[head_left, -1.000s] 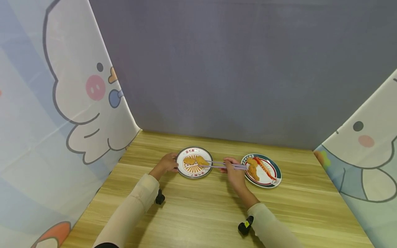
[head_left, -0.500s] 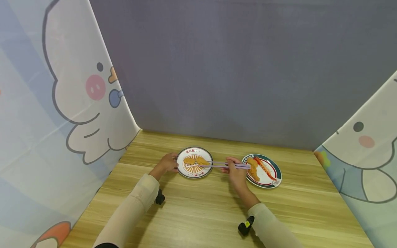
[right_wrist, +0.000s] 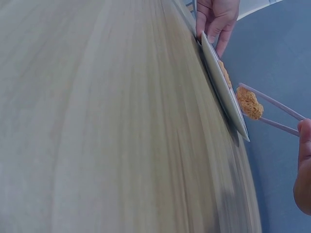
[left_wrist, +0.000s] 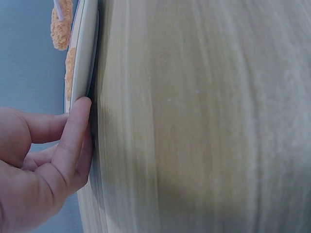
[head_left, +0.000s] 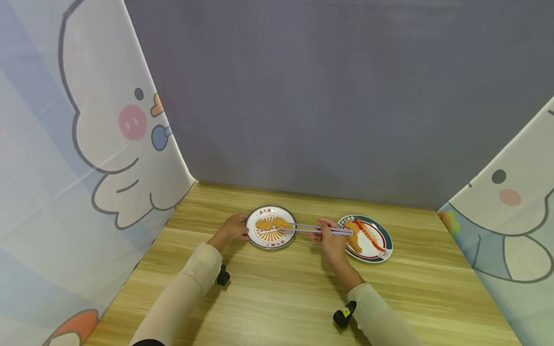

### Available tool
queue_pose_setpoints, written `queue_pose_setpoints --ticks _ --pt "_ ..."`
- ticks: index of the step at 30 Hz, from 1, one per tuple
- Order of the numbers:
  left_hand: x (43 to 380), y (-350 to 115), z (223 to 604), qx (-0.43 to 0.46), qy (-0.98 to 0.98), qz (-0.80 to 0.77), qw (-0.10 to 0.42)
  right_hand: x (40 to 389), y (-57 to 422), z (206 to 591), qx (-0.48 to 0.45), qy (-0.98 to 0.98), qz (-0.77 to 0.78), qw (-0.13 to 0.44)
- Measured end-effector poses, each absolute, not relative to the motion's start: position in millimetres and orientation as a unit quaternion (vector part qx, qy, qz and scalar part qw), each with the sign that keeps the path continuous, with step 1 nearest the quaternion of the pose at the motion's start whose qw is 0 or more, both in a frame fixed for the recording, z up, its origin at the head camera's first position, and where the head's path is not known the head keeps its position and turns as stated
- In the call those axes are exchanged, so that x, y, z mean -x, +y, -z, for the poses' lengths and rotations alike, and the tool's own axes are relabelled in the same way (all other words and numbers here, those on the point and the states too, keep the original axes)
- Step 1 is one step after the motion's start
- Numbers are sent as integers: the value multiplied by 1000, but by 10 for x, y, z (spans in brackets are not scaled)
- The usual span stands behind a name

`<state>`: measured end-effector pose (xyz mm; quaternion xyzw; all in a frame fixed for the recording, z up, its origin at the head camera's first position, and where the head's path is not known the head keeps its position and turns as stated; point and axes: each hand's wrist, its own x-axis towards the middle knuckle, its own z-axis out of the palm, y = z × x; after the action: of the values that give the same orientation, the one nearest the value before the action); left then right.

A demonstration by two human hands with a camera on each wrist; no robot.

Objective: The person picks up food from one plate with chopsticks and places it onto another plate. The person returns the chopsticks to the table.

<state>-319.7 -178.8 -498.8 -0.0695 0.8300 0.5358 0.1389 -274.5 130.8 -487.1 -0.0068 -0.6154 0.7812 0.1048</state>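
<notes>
My left hand [head_left: 235, 227] pinches the left rim of a white plate [head_left: 269, 242] with an orange sunburst print, thumb on top and fingers beneath, as the left wrist view shows. In my right hand [head_left: 332, 242] is a pair of lilac chopsticks [head_left: 305, 226] reaching left over this plate. Their tips lie on either side of a golden fried chicken piece [right_wrist: 249, 103], which looks raised off the plate in the left wrist view. Another fried chicken piece [head_left: 264, 224] lies on the plate to its left.
Beyond my right hand stands a green-rimmed plate [head_left: 381, 257] with a shrimp [head_left: 370, 235] and fried chicken [head_left: 355, 242] on it. Both plates rest on a wooden table [head_left: 268, 298]. A grey backdrop [head_left: 294, 105] rises behind, with cartoon-printed sheets on both sides.
My right hand has shifted slightly right, and the chopsticks have drawn closer together around the right-hand chicken piece, which has moved a little right. My left hand and the plate have stayed still.
</notes>
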Motion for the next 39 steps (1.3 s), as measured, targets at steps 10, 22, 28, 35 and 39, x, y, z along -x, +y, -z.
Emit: queue_pose_setpoints --ticks 10,22,28,35,39 --pt "3191 -1798 4999 70 828 -540 138 2800 1324 4980 12 -604 -785 140" --pt "3180 -1789 4985 68 830 -537 138 2767 1497 4893 13 -600 -791 123" --pt "3186 -1785 4990 71 829 -538 135 2746 1641 4852 12 -589 -797 134" --pt "3192 -1786 4986 73 833 -532 137 2683 1788 4781 24 -581 -801 145" --pt "3188 -1778 4981 72 834 -530 136 2657 1896 4776 20 -580 -801 151"
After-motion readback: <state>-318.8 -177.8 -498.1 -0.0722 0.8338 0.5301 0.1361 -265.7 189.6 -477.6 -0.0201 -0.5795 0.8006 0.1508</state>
